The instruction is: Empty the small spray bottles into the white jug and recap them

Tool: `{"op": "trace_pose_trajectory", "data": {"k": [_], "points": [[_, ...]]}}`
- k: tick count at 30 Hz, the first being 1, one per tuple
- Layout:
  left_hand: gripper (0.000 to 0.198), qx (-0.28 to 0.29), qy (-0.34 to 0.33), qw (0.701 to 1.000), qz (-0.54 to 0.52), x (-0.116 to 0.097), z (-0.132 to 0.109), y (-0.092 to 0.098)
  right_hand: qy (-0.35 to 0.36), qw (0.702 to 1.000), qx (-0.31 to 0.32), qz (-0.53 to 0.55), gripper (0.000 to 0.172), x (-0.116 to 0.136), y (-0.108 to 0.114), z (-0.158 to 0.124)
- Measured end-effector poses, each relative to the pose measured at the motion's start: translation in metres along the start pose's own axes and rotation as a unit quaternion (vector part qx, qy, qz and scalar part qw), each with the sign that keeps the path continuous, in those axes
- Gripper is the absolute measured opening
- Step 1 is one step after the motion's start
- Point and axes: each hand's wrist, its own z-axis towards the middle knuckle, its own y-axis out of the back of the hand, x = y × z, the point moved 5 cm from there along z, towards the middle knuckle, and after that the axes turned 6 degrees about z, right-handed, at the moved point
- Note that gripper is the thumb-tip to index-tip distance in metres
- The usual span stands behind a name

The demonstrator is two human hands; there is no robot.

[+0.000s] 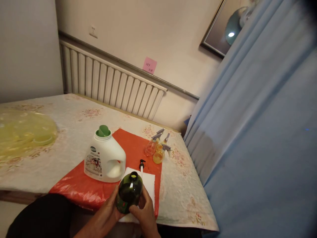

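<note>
Cupped between left hand [111, 206] and right hand [147, 211], an open green bottle [129, 195] appears to be being steadied. Moving it likely calls for keeping it upright.

Dark green bottle [129, 195] between fingers [148, 197]

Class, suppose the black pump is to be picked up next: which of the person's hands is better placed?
Probably the right hand: it grips the green bottle on the right, the side nearer the black pump. The left hand, on the bottle's other side, would likely reach across it.
</note>
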Motion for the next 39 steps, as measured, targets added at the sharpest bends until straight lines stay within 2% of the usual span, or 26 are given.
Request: {"op": "trace_pose_trajectory", "data": {"k": [3, 6, 9, 11, 13, 16, 20, 25, 29, 33, 36, 39], "points": [[0.060, 0.026, -0.010, 1.000, 0.006, -0.004, 0.001, -0.007, 0.013, 0.999, 0.010, 0.036, 0.076, 0.006, -0.001, 0.004], [0.056, 0.028, -0.005, 0.999, 0.037, -0.005, 0.003, -0.007, 0.025, 0.997, 0.037, 0.056, 0.083, 0.015, -0.005, 0.006], [0.041, 0.016, -0.008, 0.998, 0.055, -0.007, 0.004, -0.003, 0.011, 0.997, 0.047, 0.067, 0.089, 0.022, -0.009, 0.004], [0.025, 0.008, -0.034, 0.997, 0.072, -0.011, 0.002, -0.003, 0.000, 0.995, 0.042, 0.085, 0.088, 0.026, -0.012, 0.002], [0.020, 0.002, -0.061, 0.994, 0.091, -0.017, -0.001, -0.006, -0.006, 0.993, 0.046, 0.113, 0.087, 0.031, -0.015, 0.000], [0.026, 0.008, -0.070, 0.991, 0.117, -0.021, -0.005, -0.014, -0.006, 0.987, 0.056, 0.149, 0.088, 0.034, -0.018, 0.000], [0.041, 0.027, -0.092, 0.986, 0.135, -0.027, -0.006, -0.022, 0.003, 0.984, 0.029, 0.173, 0.086, 0.028, -0.016, 0.002], [0.039, 0.070, -0.107, 0.984, 0.126, -0.031, -0.009, -0.028, 0.011, 0.981, 0.034, 0.191, 0.080, 0.025, -0.018, 0.002], [0.043, 0.081, -0.105, 0.977, 0.165, -0.031, -0.008, -0.027, 0.010, 0.978, 0.035, 0.203, 0.072, 0.033, -0.024, 0.002], [0.053, 0.083, -0.147, 0.946, 0.277, -0.040, -0.002, -0.023, 0.006, 0.976, 0.014, 0.215, 0.066, 0.037, -0.032, 0.005], [0.055, 0.054, -0.175, 0.915, 0.360, -0.051, 0.008, -0.018, 0.000, 0.975, -0.004, 0.221, 0.061, 0.034, -0.032, 0.012], [0.061, 0.036, -0.172, 0.910, 0.376, -0.058, 0.022, -0.010, -0.008, 0.974, -0.021, 0.224, 0.058, 0.031, -0.027, 0.024]]}}
